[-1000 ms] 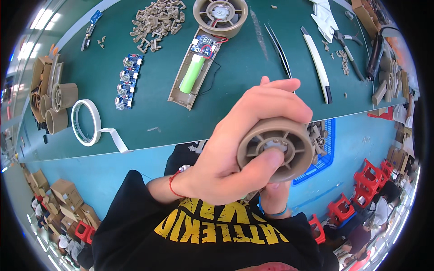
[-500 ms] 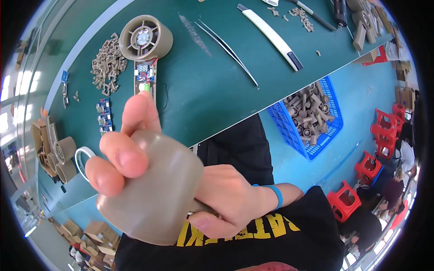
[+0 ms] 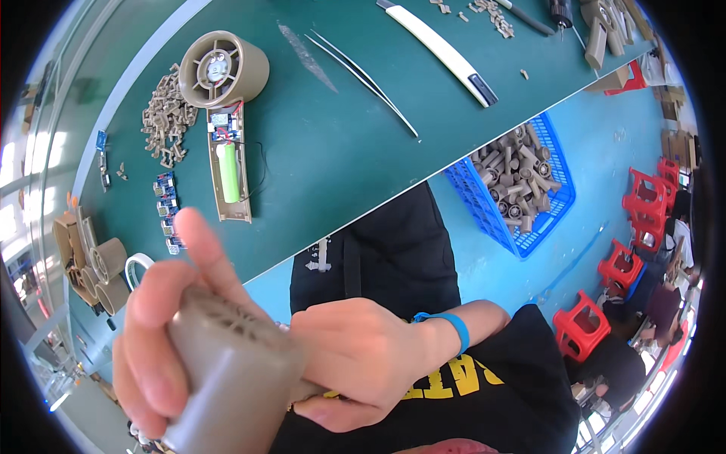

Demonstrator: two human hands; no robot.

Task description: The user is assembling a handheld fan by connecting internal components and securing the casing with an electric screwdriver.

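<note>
Close to my chest is a taupe plastic handheld fan housing [image 3: 227, 378], tilted, with grille slots showing on its upper end. My left hand [image 3: 155, 363] is closed around its left side, the index finger sticking out. From the right, my right hand [image 3: 355, 356] is closed on its handle, which is mostly hidden under the fingers. Beyond them on the green table [image 3: 325, 170] lies an opened fan [image 3: 253, 72], its handle half exposing a green battery [image 3: 230, 174], a small circuit board [image 3: 223, 125] and thin wires.
Small taupe parts [image 3: 168, 121] and several circuit boards [image 3: 166, 208] lie left of the opened fan. Tweezers [image 3: 370, 83], a white-handled tool [image 3: 439, 49] and a dark screwdriver [image 3: 560, 11] lie farther right. A blue basket [image 3: 491, 216] of housings stands beyond the table edge, near red stools [image 3: 582, 325].
The housing has tipped and shifted down and left with my left hand, exposing its grille slots. My hand no longer covers the opened fan's handle. The view has shifted slightly.
</note>
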